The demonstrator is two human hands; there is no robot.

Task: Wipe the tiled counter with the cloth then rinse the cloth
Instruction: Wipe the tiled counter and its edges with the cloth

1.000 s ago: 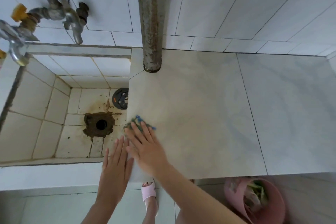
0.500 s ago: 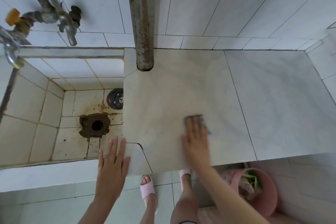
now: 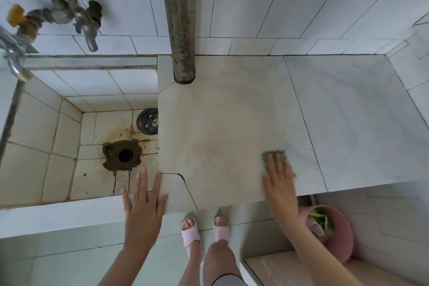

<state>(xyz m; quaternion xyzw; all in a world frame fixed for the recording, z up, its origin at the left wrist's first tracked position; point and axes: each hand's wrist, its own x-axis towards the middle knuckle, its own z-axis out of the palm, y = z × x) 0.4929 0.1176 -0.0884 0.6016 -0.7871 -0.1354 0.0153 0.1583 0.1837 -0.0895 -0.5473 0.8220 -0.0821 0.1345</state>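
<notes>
A pale tiled counter [image 3: 232,123] fills the middle and right of the view. My right hand [image 3: 278,181] lies flat, fingers straight, pressing a small grey-green cloth [image 3: 269,153] with blue trim onto the counter near its front edge; most of the cloth is hidden under the fingers and the hand is blurred. My left hand [image 3: 144,202] hovers with its fingers spread by the counter's front left corner, at the sink's front rim, and holds nothing. Two taps [image 3: 86,23] stick out of the wall above the sink.
A deep tiled sink [image 3: 58,137] sits at the left with a rusty drain hole [image 3: 124,154] and a round dark plug [image 3: 148,121]. A rusty vertical pipe [image 3: 180,21] meets the counter's back. A pink bin [image 3: 329,232] stands on the floor, lower right. My feet in pink slippers [image 3: 204,227] are below.
My right hand has slid the cloth from the counter's left edge by the sink across to the right. My left hand has stayed near the front left corner.
</notes>
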